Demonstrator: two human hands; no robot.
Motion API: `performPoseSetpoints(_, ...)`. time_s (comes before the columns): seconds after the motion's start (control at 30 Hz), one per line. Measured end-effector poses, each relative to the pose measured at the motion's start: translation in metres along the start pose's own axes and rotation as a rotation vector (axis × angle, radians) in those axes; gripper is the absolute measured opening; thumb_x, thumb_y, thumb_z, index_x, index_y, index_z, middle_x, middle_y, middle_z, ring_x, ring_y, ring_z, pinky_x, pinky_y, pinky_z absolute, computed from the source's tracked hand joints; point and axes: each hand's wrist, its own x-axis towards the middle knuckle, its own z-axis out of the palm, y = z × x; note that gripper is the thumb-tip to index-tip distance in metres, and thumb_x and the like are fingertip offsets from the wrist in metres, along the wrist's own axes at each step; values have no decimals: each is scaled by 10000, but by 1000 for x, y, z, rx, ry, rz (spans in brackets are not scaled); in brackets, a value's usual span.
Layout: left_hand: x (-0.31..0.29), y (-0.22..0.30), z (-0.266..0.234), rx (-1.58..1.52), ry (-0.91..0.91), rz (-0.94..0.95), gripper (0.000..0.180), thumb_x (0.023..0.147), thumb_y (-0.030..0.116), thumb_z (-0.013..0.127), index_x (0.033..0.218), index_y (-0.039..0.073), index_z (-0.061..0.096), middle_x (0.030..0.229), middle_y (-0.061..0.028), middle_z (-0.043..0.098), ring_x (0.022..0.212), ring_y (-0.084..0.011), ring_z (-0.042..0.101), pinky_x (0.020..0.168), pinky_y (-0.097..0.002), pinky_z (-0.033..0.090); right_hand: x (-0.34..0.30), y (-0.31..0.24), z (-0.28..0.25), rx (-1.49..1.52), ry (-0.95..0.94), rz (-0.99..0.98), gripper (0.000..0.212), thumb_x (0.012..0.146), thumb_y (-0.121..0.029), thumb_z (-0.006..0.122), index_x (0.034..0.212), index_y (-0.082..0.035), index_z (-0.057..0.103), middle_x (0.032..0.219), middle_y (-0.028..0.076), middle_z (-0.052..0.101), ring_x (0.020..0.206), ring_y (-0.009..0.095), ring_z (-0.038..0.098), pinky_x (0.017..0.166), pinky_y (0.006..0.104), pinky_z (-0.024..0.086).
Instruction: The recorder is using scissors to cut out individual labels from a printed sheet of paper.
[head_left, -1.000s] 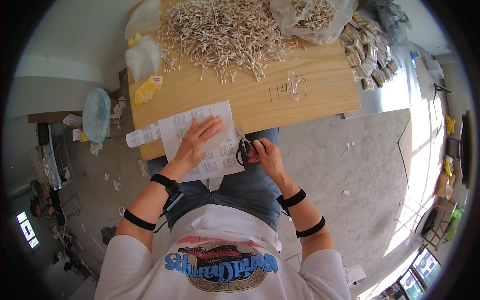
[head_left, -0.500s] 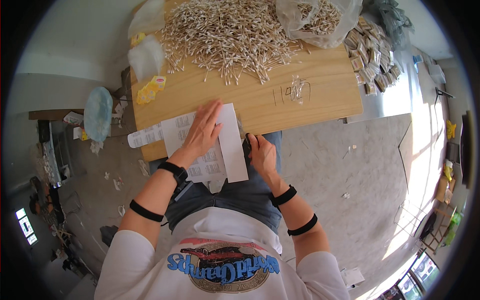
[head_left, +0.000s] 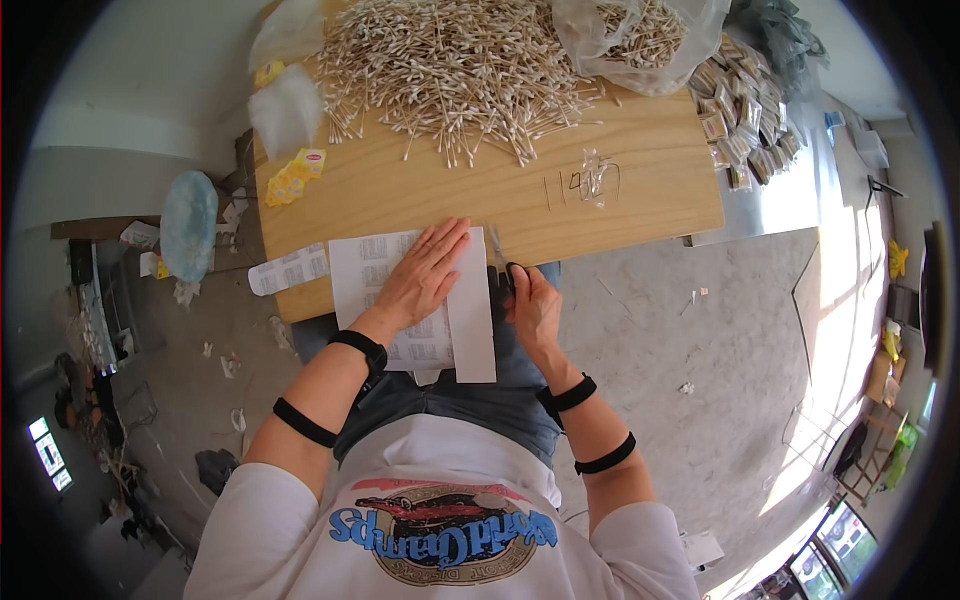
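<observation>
Head view, the only one: label sheet [head_left: 400, 290] is the landmark. It lies half on the tabletop [head_left: 640, 200] at the near edge, half hanging over the lap. Long axis runs away from the person, toward the cotton swab pile [head_left: 450, 70]. A blank folded-over strip [head_left: 470, 310] forms the sheet's right side, same axis.

Left hand [head_left: 425, 275] is flat on the sheet, fingers spread and pointing away, pressing it down. Nothing gripped, palm only.

Right hand [head_left: 533, 305] is just beside the sheet's right edge, clamped on the scissors [head_left: 500, 262]. Blades point away, parallel to the strip's edge, tips over the tabletop. Can't tell whether the blades are apart or together.

Key relation: scissors sit right of the sheet, aligned with its long axis, so the right hand is nearer the free edge, the left one anchors the middle.

Left of the sheet, a smaller label strip [head_left: 288, 270] pokes off the tabletop edge. Beyond the sheet on the right lies a small clear bag [head_left: 592, 180] with a few swabs.
</observation>
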Motion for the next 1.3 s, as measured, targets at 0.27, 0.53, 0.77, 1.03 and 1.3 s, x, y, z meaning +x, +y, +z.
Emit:
performPoseSetpoints(0.27,-1,-1,-2,-27,10,-27,555,876,63,506,1404,22,339,1489,-120,302,1388,-273,259,1153,-425,191,-21,26,-48,-124,-262,61,344,958,-251,519,723,1,528,540,79,571,421,138,544,411,278,439)
performPoseSetpoints(0.53,0,1,-2,-22,-8,-31,554,885,52,486,1415,29,327,1495,-116,292,1395,-270,247,1158,-422,181,-17,19,-51,-115,-338,21,319,962,-237,510,766,10,552,546,81,569,437,147,557,423,282,448)
performPoseSetpoints(0.77,0,-2,0,-1,-4,-25,520,898,81,479,1399,24,352,1494,-112,293,1394,-263,248,1157,-416,186,-23,21,-63,-163,-317,0,315,960,-240,514,774,11,557,537,92,565,429,159,559,422,283,448)
performPoseSetpoints(1.03,1,-1,0,11,0,-20,506,906,98,480,1392,23,363,1492,-102,297,1389,-257,256,1156,-408,197,-17,15,-57,-180,-330,-12,306,950,-231,532,765,11,559,530,92,568,420,151,553,414,279,439)
performPoseSetpoints(1.3,-1,-2,1,17,9,-23,500,909,97,475,1391,23,364,1487,-104,306,1385,-255,264,1155,-409,201,-22,21,-68,-184,-294,-14,317,949,-229,537,734,3,554,519,91,563,411,151,549,407,287,434)
